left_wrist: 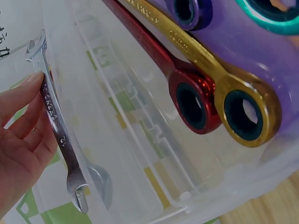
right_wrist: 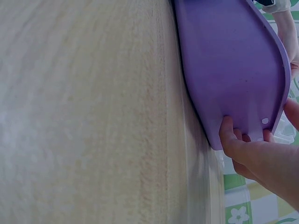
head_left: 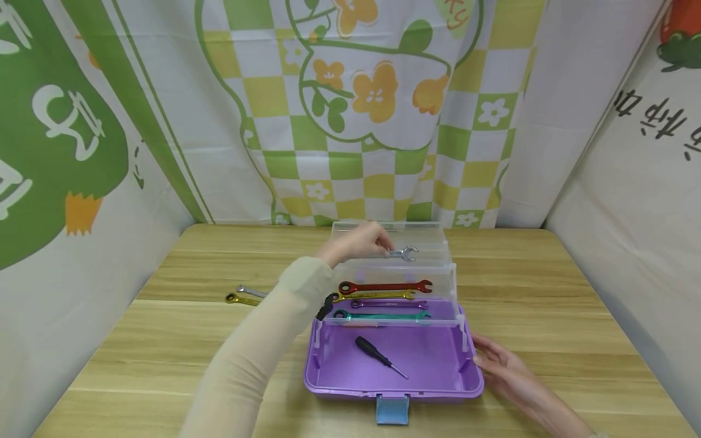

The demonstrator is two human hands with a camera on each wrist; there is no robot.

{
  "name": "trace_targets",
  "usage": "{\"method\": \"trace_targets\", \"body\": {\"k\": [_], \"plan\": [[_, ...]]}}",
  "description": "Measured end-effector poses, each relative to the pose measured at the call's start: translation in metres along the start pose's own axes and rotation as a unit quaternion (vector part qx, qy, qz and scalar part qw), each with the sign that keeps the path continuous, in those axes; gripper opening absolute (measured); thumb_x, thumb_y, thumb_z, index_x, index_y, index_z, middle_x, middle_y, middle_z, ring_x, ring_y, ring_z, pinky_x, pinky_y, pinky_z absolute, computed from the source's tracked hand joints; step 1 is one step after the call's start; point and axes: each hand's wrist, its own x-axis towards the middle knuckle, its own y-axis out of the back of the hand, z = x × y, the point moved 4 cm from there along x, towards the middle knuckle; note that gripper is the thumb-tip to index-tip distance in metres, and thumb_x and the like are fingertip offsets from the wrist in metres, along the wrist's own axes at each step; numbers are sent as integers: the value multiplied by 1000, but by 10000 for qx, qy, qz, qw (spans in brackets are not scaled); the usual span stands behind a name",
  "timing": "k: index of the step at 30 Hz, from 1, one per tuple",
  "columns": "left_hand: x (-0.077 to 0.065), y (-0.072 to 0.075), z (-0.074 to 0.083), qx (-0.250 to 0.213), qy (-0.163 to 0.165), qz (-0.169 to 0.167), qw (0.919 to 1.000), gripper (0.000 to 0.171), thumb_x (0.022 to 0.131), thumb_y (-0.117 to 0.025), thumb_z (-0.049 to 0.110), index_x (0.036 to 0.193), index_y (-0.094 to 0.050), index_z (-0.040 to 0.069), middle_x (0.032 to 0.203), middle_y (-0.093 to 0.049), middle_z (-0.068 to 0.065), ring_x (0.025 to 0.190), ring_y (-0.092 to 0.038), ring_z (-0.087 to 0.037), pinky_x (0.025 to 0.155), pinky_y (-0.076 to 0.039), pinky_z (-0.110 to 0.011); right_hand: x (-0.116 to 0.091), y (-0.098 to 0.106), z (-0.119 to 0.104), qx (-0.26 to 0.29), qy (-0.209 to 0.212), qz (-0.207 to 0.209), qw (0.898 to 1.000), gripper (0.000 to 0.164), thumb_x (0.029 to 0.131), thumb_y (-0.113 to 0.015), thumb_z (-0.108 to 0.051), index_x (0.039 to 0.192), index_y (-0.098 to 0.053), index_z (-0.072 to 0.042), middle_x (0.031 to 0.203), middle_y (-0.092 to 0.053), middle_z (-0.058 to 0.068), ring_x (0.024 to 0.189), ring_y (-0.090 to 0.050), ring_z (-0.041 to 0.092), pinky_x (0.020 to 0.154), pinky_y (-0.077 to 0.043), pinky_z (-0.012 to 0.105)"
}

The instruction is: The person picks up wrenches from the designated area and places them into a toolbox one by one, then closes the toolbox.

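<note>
My left hand (head_left: 364,241) pinches a silver wrench (head_left: 404,253) between thumb and fingers, over the raised clear tray at the back of a purple toolbox (head_left: 394,392). In the left wrist view the wrench (left_wrist: 58,122) lies along the clear plastic wall. A red wrench (head_left: 386,286), a yellow wrench (head_left: 378,296), a purple wrench (head_left: 390,304) and a green wrench (head_left: 383,316) lie in the lower clear tray (head_left: 446,310). My right hand (head_left: 506,368) grips the toolbox's right side, thumb at the rim, fingers against the outer wall (right_wrist: 233,79).
A black-handled screwdriver (head_left: 378,354) lies on the toolbox floor. Left of the box, a silver tool (head_left: 251,291) and a yellow wrench (head_left: 241,298) rest on the wooden table (head_left: 547,286), partly behind my left sleeve. A blue latch (head_left: 392,410) hangs at the front. Patterned curtains (head_left: 372,176) stand behind.
</note>
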Motion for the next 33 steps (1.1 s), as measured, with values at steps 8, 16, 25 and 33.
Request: {"method": "trace_targets", "body": {"k": [8,16,25,33], "plan": [[3,-9,0,229,-28,-276,9994,18,81,-60,0,97,-66,-1,93,-66,-10,83,-61,-16,74,-47,-21,0,0,0,-5,36,-32,10000,66,90,-48,-12,135,-5,10,141,-2,29,105,-46,-5,92,-39,27],[2,-14,1,390,-55,-371,9985,17,83,-57,1,98,-66,0,93,-66,-10,84,-61,-17,74,-47,-21,0,0,0,-1,35,-26,10000,65,90,-48,-12,135,-6,10,141,-5,27,106,-46,-4,92,-39,26],[4,-16,-2,360,213,-342,9985,18,83,-58,2,99,-66,2,95,-66,-8,86,-61,-16,76,-47,-21,0,0,0,-12,16,-13,10000,65,90,-48,-12,135,-6,9,141,-4,27,105,-46,-4,92,-39,25],[6,-17,-4,645,305,-243,9972,16,83,-60,5,97,-68,5,93,-67,-6,86,-60,-15,76,-47,-24,-1,-1,0,-32,39,-53,10000,63,91,-47,-12,135,-7,9,141,-3,28,106,-46,-4,92,-39,26]]}}
